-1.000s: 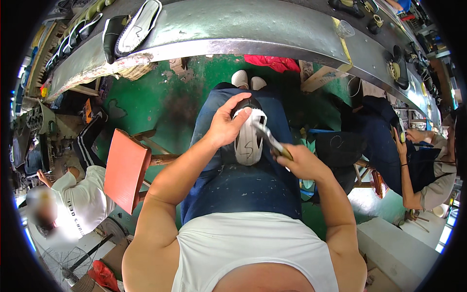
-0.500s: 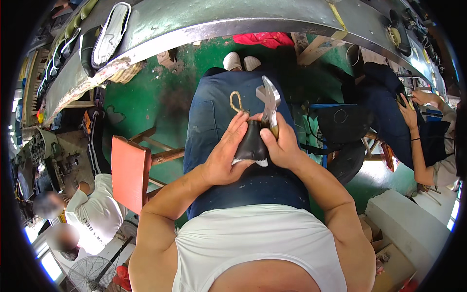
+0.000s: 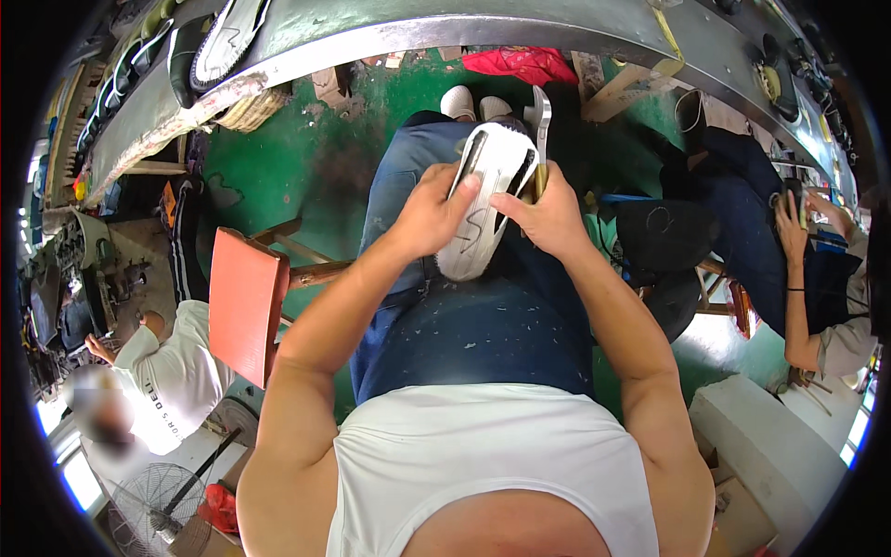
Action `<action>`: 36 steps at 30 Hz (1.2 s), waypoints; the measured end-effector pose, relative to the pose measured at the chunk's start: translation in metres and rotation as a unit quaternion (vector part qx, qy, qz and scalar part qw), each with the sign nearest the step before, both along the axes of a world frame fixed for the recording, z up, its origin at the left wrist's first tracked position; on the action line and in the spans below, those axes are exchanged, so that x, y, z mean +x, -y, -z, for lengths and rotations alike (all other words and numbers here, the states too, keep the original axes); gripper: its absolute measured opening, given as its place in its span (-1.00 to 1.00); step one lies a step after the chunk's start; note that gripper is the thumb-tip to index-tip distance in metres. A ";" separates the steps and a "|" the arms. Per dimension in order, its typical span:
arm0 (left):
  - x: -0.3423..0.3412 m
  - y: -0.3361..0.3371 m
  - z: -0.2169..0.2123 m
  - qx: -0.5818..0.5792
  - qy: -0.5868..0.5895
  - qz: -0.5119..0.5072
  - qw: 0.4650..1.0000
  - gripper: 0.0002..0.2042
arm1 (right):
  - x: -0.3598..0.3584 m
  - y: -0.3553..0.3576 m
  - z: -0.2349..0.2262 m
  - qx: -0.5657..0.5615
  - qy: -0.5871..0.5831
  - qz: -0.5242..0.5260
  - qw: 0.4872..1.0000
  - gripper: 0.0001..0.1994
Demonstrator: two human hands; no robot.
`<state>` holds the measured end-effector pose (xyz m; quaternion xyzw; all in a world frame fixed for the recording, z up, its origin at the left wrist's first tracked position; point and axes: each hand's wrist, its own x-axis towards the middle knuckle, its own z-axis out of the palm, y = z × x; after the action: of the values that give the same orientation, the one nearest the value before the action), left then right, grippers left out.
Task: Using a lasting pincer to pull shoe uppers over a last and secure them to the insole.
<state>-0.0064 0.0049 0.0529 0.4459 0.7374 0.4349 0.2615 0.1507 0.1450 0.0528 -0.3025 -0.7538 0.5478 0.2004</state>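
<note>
1 white-soled shoe (image 3: pixel 471 243) snug between left hand (image 3: pixel 431 213) and right hand (image 3: pixel 555 216)

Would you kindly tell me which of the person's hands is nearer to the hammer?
Right: the right hand holds the hammer by its handle, while the left hand is farther away, gripping the left side of the white-bottomed shoe.

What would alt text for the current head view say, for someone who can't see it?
A person's left hand and right hand hold a shoe, pale underside toward the camera, above a blue-clad lap; the right hand also grips a hammer. A metal bench bearing more shoes crosses the top; co-workers are at both sides.
</note>
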 end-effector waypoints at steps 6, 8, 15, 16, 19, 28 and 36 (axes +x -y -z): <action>-0.013 0.012 0.049 -0.130 0.368 0.000 0.920 -0.67 | 0.008 0.017 0.026 -0.253 0.102 0.028 0.962 -0.52; -0.022 0.008 0.034 -0.190 0.372 0.058 0.907 -0.71 | 0.020 0.010 0.031 -0.243 0.130 0.017 0.961 -0.58; -0.020 0.019 0.027 -0.174 0.509 0.144 0.831 -0.23 | 0.062 -0.002 -0.002 -0.160 0.211 -0.038 0.964 -0.73; -0.010 0.026 0.037 -0.173 0.509 0.144 0.831 -0.23 | 0.066 0.000 -0.021 -0.105 0.266 -0.045 0.957 -0.74; 0.016 0.039 0.043 -0.097 0.430 0.079 0.894 -0.13 | 0.075 0.001 -0.044 0.070 0.341 -0.203 0.915 -0.69; 0.026 0.032 0.029 -0.174 0.268 0.088 0.943 -0.16 | 0.050 -0.030 -0.054 0.135 0.261 -0.359 0.886 -0.67; 0.022 0.025 0.030 -0.094 0.532 0.044 0.840 -0.32 | -0.019 -0.036 -0.102 0.115 0.489 -0.502 0.704 -0.71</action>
<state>0.0153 -0.0204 0.0231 0.1507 0.5018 0.5220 0.6730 0.1320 0.1806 0.1545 -0.0799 -0.8436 0.2520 -0.4675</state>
